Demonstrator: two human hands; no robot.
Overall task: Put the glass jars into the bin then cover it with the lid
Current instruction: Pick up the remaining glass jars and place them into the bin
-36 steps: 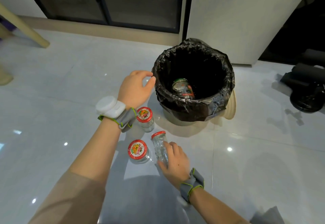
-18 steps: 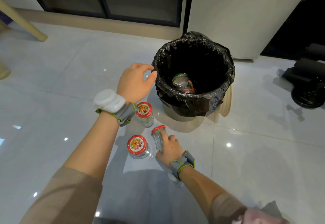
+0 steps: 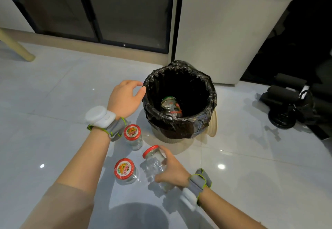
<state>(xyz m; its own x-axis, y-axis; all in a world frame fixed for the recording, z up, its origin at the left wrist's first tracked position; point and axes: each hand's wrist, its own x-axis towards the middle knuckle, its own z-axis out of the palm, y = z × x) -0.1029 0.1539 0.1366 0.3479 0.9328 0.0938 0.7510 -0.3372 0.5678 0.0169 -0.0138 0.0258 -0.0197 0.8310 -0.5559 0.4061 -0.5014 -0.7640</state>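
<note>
A round bin [image 3: 179, 131] lined with a black bag stands on the tiled floor, with jars [image 3: 170, 106] lying at its bottom. My left hand [image 3: 124, 99] rests against the bin's left rim, fingers curled on the bag edge. My right hand [image 3: 172, 169] grips a clear glass jar [image 3: 152, 165] with a red lid, tilted and lifted just off the floor. Two more red-lidded jars stand upright: one [image 3: 133, 136] by my left wrist, one [image 3: 124, 171] left of the held jar. A beige lid [image 3: 213, 122] leans behind the bin's right side, mostly hidden.
A white cabinet [image 3: 224, 36] stands right behind the bin, dark glass doors [image 3: 107, 9] to its left. Black wheeled equipment [image 3: 291, 106] sits on the floor at right. A beige furniture leg [image 3: 18, 49] reaches the floor at far left.
My right hand has closed around the tilted jar and raised it slightly. My left hand stays at the bin rim. The camera has tilted up, showing more of the cabinet.
</note>
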